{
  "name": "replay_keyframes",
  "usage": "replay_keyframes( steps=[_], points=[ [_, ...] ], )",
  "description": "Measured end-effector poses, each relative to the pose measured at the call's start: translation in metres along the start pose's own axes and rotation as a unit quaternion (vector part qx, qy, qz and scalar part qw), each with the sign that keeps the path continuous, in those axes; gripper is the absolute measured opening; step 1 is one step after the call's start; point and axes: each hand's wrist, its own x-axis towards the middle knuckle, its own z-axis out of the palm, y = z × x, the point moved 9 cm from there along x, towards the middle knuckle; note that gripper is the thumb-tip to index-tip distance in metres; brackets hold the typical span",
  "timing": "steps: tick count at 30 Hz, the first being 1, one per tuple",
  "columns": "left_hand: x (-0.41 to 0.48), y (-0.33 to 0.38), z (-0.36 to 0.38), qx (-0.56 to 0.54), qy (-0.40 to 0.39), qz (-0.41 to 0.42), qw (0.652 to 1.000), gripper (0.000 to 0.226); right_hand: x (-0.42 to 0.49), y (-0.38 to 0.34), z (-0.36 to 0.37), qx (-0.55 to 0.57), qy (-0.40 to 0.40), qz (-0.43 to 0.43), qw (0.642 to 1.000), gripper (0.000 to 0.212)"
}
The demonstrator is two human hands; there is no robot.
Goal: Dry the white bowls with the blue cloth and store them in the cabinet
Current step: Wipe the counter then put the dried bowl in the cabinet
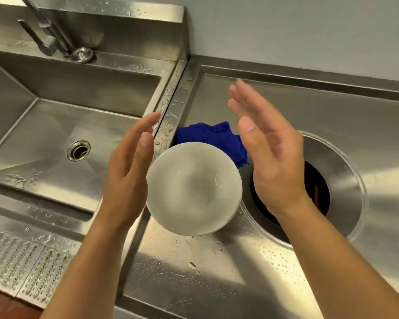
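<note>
A white bowl (194, 188) sits upright on the wet steel counter (194, 272), just right of the sink's edge. Behind it lies the crumpled blue cloth (213, 137), partly hidden by the bowl's far rim. My left hand (127, 178) hovers at the bowl's left side, fingers straight and apart, palm facing the bowl. My right hand (267, 153) is held the same way on the bowl's right side, above the counter. Neither hand holds anything. Whether the left palm touches the bowl's rim, I cannot tell.
A deep steel sink (62, 139) with a drain (78, 150) fills the left, with a faucet (48, 35) at its back. A round dark waste hole (318, 187) opens in the counter under my right wrist. Water drops cover the counter. A perforated drain plate (21, 265) lies at the near left.
</note>
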Motion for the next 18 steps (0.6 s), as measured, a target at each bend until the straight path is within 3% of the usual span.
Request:
replay_keyframes(
  steps=[6, 11, 15, 18],
  points=[
    [-0.029, -0.09, -0.002, -0.036, 0.026, -0.109, 0.993, 0.059, -0.041, 0.085, -0.003, -0.042, 0.031, 0.088, 0.995, 0.047],
    [-0.045, -0.135, 0.002, -0.057, 0.078, -0.133, 0.986, 0.053, -0.061, 0.14, -0.009, -0.062, 0.039, 0.132, 0.989, 0.047],
    [-0.047, -0.156, 0.009, -0.224, 0.104, -0.181, 0.952, 0.046, -0.065, 0.158, -0.011, -0.07, 0.039, 0.144, 0.986, 0.05],
    [-0.048, -0.161, 0.015, -0.292, 0.094, -0.193, 0.932, 0.044, -0.067, 0.17, -0.007, 0.029, 0.045, 0.19, 0.98, 0.058]
  ],
)
